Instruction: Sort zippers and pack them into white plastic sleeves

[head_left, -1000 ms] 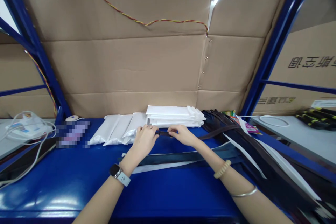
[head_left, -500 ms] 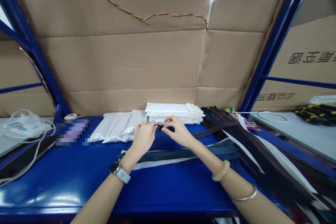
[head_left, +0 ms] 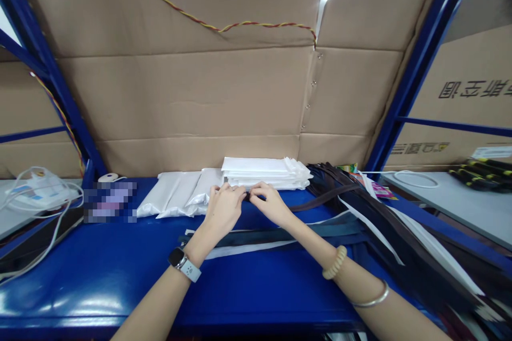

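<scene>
My left hand (head_left: 224,210) and my right hand (head_left: 272,206) meet at the back of the blue table, fingertips pinched close together. Between them shows a bit of a dark brown fabric strip (head_left: 316,203), which runs out behind my right hand to a pile of strips (head_left: 370,213) on the right. The fingers hide most of the held part. A dark teal strip (head_left: 320,230) with white strips beside it lies across the table under my forearms. Just behind my hands is a stack of flat white packets (head_left: 258,166).
Puffy white packages (head_left: 170,193) lie left of the stack. A cardboard panel (head_left: 200,90) closes off the back between blue metal posts (head_left: 412,74). A blurred-out purple item (head_left: 114,201) and a white cable (head_left: 60,224) are on the left. Yellow-black tools (head_left: 484,173) sit far right.
My hands have drawn slightly closer together. My left hand has shifted a little to the right, and less of the dark strip shows between the fingers.
</scene>
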### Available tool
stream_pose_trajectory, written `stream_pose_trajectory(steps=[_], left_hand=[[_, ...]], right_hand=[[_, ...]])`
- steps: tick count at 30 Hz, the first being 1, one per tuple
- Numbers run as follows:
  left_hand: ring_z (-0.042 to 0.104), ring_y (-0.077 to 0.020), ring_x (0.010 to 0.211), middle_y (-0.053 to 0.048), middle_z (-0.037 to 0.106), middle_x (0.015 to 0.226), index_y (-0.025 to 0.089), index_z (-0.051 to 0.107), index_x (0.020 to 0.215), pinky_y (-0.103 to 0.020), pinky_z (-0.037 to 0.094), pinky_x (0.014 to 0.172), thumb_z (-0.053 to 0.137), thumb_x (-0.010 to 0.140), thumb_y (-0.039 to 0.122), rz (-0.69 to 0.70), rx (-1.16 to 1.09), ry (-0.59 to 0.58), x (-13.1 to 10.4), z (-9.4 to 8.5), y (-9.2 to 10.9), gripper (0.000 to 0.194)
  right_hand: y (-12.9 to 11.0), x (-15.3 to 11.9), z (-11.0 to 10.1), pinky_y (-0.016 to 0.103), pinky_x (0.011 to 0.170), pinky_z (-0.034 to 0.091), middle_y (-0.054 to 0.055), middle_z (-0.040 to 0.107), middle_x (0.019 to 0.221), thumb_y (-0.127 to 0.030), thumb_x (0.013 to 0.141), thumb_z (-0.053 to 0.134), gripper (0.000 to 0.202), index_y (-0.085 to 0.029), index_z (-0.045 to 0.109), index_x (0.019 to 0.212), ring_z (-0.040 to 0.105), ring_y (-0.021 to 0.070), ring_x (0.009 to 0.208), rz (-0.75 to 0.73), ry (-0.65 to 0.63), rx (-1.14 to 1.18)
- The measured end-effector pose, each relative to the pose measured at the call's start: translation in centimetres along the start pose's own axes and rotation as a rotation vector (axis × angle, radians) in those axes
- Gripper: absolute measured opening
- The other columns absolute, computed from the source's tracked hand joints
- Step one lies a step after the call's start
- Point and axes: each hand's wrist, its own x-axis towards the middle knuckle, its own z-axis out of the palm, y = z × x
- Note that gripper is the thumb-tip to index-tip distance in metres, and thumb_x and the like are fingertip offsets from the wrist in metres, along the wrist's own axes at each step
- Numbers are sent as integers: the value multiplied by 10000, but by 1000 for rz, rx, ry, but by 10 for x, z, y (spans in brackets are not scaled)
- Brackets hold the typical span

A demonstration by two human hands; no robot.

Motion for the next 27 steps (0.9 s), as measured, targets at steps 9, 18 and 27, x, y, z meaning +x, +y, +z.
stream_pose_trajectory(steps=[9,18,27], left_hand=[[533,-230,835,-39,633,713,228,608,832,-364,298,775,381,910,250,-203,27,154,11,-22,-42,241],[530,-172,673,-11,580,612,192,512,587,-285,348,676,479,815,301,-520,-636,457,8,-38,-98,255],[541,-131,607,-8,579,635,181,502,629,-271,399,625,475,805,332,-683,-847,750,2,-48,-123,233]], right_hand=[[20,10,-30,318,742,341,47,610,720,-256,732,504,269,-176,494,475,479,203,799,-2,138,-282],[64,11,-77,258,504,229,12,437,466,-373,719,484,337,-182,443,444,382,128,488,296,191,-553],[84,8,-99,265,513,230,40,467,501,-413,723,461,342,-193,488,463,386,149,508,365,284,-729]])
